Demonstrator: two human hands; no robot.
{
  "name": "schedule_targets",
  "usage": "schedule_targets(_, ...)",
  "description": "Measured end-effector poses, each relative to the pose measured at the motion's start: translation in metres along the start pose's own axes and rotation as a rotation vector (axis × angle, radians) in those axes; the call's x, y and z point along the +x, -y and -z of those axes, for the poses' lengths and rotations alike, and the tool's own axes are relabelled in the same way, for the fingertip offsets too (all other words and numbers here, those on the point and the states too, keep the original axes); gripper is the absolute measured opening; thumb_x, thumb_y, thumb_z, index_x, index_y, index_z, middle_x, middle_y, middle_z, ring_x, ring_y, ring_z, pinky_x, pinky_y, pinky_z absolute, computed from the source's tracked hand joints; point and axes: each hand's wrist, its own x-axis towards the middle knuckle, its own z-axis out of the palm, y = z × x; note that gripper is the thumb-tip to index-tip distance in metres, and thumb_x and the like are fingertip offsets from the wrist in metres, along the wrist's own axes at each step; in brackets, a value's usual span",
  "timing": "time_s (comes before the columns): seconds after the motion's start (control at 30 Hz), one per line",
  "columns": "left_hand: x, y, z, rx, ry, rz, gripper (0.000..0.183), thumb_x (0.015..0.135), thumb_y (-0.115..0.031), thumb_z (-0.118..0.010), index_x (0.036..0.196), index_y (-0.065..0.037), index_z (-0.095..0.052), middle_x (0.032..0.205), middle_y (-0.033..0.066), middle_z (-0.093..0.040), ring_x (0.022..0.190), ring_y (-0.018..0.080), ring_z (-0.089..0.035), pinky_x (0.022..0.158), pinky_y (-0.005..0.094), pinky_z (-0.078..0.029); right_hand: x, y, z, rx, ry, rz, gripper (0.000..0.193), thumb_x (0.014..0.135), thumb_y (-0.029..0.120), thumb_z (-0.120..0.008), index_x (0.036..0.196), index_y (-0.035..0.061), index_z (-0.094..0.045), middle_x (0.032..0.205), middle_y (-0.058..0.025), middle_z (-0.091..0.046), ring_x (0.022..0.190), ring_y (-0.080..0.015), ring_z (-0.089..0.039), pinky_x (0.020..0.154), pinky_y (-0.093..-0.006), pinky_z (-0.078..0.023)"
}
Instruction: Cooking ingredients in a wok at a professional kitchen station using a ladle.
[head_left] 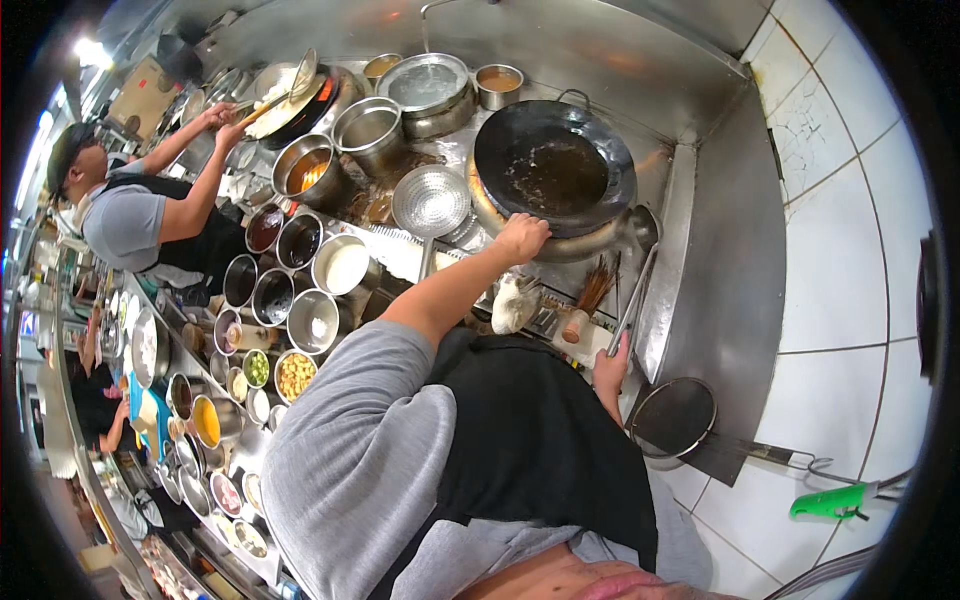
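A large black wok (555, 165) sits on the round burner in front of me, with a shallow pool of dark liquid in its bottom. My left hand (522, 238) is closed on the wok's near rim; the exact grip under the fingers is hidden. Lower and to the right, my right hand (609, 366) is wrapped round the long handle of a metal ladle (646, 228), whose bowl rests beside the wok's right side. Between my hands lie a crumpled white cloth (516, 303) and a bamboo wok brush (590, 299).
A perforated metal strainer (430, 201) and several pots stand left of the wok. Sauce and ingredient containers (318, 322) fill the left counter. Another person (165, 205) works at a second wok farther left. A round mesh sieve (676, 416) hangs near the tiled wall.
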Motion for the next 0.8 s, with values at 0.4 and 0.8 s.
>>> schedule_targets(0.4, -0.02, -0.025, 0.0, -0.005, -0.011, 0.199, 0.029, 0.084, -0.032, -0.057, 0.096, -0.007, -0.064, 0.105, 0.0163, -0.061, 0.107, 0.0322, -0.052, 0.09, 0.0434, -0.04, 0.005, -0.049, -0.027, -0.298, 0.107, 0.037, 0.068, 0.082, 0.001, -0.054, 0.143, 0.0014, -0.025, 0.144, -0.0242, -0.032, 0.134, -0.0365, -0.031, 0.109, -0.0384, -0.027)
schedule_targets(0.8, -0.285, -0.001, 0.012, -0.702, 0.197, 0.696, 0.046, 0.077, -0.031, -0.067, 0.114, -0.005, -0.06, 0.1, 0.013, -0.067, 0.092, 0.0267, -0.064, 0.083, 0.0357, -0.05, -0.011, -0.04, -0.053, -0.348, 0.104, 0.31, 0.074, 0.07, 0.006, -0.061, 0.14, 0.0138, -0.036, 0.126, -0.0176, -0.042, 0.12, -0.0369, -0.04, 0.101, -0.0473, -0.032)
